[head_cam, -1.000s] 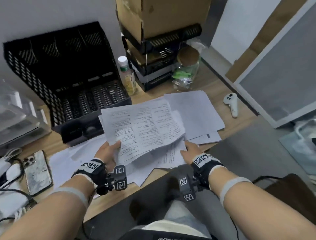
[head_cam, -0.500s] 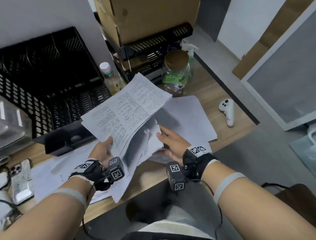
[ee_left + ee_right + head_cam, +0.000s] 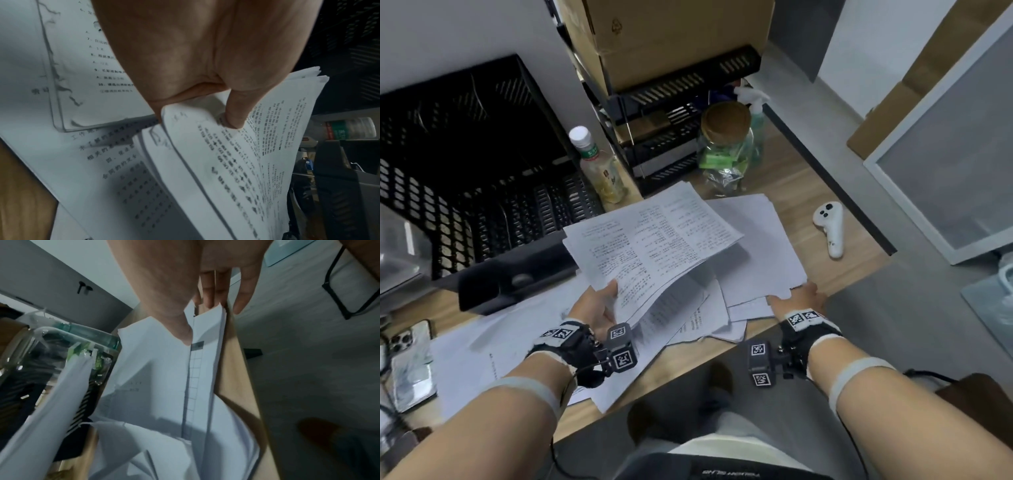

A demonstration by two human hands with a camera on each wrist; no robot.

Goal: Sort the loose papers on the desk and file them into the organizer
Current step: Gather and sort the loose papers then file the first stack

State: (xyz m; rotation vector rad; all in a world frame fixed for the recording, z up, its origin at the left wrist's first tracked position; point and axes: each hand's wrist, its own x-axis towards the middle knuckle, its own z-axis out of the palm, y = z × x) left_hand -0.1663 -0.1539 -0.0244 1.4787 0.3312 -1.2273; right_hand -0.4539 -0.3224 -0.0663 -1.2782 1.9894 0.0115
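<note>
Left hand point(image 3: 599, 310) pinches a sheaf of printed white sheets point(image 3: 650, 243), thumb on top, raised above the light wooden desk point(image 3: 784, 185) before the black perforated metal organizer point(image 3: 482, 192). Right hand point(image 3: 799, 296) grips the corner of a plain white paper stack point(image 3: 756, 246) at the desk edge, thumb over, fingers under.
</note>
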